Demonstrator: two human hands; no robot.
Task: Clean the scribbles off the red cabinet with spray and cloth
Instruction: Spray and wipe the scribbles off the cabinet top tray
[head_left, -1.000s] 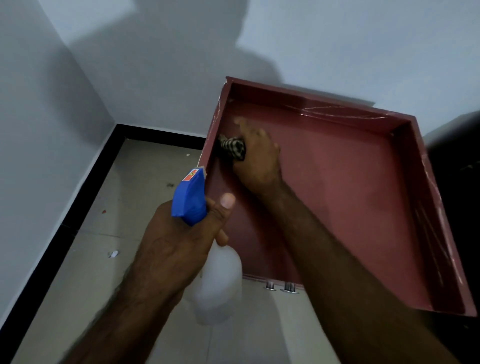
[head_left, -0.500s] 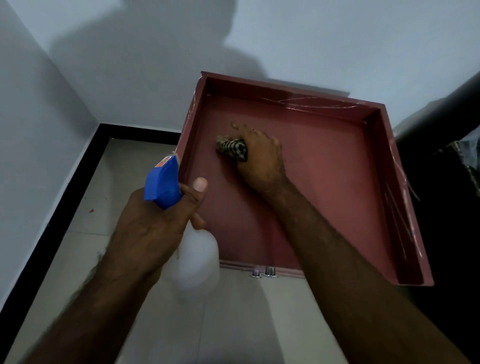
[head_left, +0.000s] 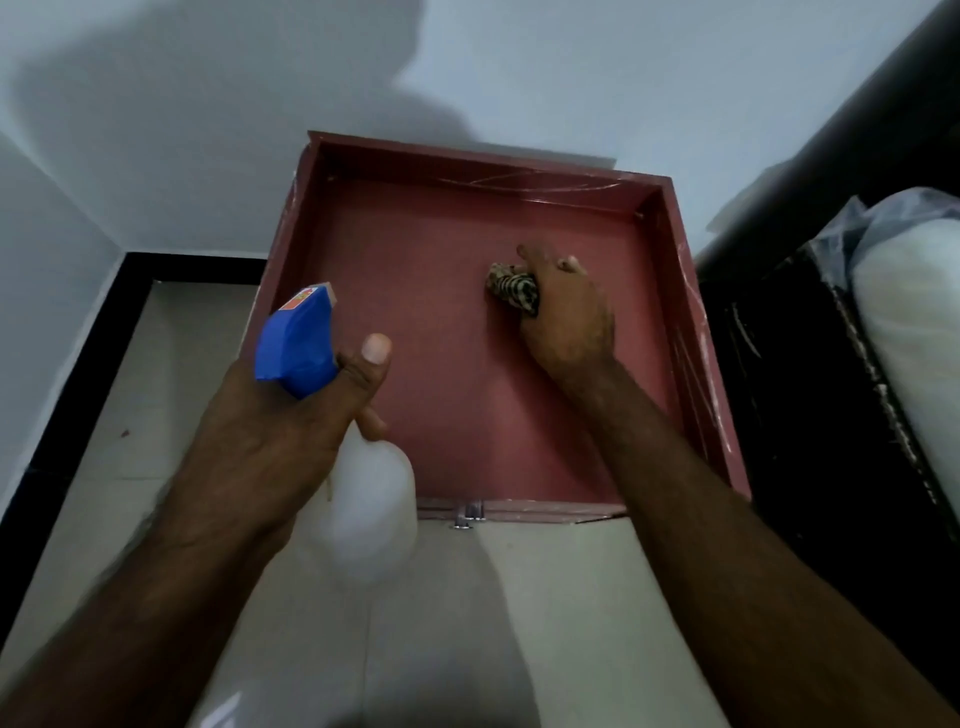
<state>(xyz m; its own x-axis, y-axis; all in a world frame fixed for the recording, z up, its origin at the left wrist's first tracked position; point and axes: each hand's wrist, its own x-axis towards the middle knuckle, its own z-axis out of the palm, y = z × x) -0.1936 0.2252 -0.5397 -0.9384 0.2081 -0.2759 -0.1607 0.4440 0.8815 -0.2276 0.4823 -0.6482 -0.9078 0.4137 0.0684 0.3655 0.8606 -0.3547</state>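
Scene: person leaning over a red cabinet (head_left: 441, 270) whose recessed top faces the camera like a shallow tray, set against a white wall (head_left: 208, 130) in a room corner.
Right hand (head_left: 563, 317): fingers curled round a bunched striped cloth (head_left: 511, 293), pressing it on the flat red panel, right of centre and nearer the far edge.
Left hand (head_left: 280, 441): wrapped round the neck of a translucent spray bottle (head_left: 374, 499), thumb raised beside its blue trigger head (head_left: 298, 345). The bottle hangs over the cabinet's near-left corner.
Scribbles (head_left: 519, 182): pale scratchy lines run along the far rim and down the right-hand wall, while the panel around the cloth looks mostly clean.
Step in hand: wiping, by the look of it, with the marked edges yet to be reached.
Doing it well: firm, overlapping strokes that carry the cloth out to the far and right walls. A fresh fold of cloth for the corners, where marks likely cling, and a short burst of spray aimed at the lines rather than the bare panel.
Surroundings: pale floor tiles (head_left: 171, 364), black skirting (head_left: 62, 415), dark furniture at right bearing a plastic-wrapped white bundle (head_left: 909, 338).
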